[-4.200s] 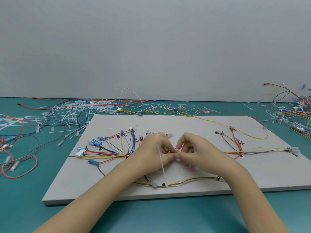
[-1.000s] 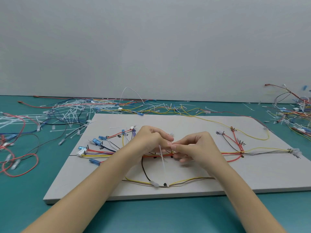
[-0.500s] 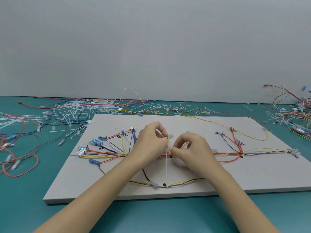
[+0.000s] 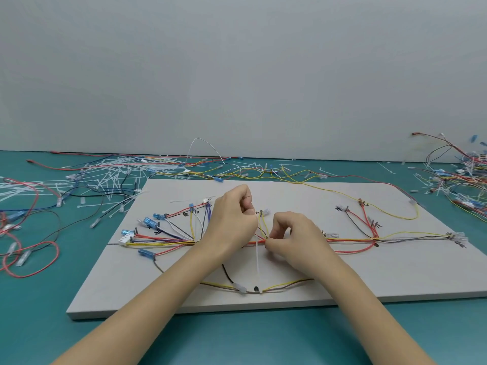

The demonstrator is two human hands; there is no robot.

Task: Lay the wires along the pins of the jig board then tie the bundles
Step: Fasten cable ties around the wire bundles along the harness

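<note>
on the far left a loose heap of thin white plastic cable ties (image 4: 110,172) lies on the teal table top (image 4: 39,299), within reach for tying, among stray red and black wires. right of it the flat pale grey jig board (image 4: 395,272) carries the thin, glossy insulated wires (image 4: 168,241), red, yellow, purple and black, which fan out from small translucent blue connectors (image 4: 150,222) and a white plug (image 4: 126,239) at the board's left and gather into one trunk along the middle, held on course by short dark pins. the left hand (image 4: 233,225) is curled into a loose fist over the trunk, fingertips pinching something at the far side; it looks like the upper end of a slim white cable tie (image 4: 257,262), though the contact is partly hidden. the tie's stiff flat tail hangs toward the near edge, crossing a near loop of yellow and brown wire (image 4: 290,284). the right hand (image 4: 295,237) is curled too, thumb and forefinger pinching the red and yellow trunk just beside the tie, probably to keep the strands together while the tie is closed. farther right the trunk branches to more pins, and another tangle of spare wires (image 4: 463,180) sits at the far right.
</note>
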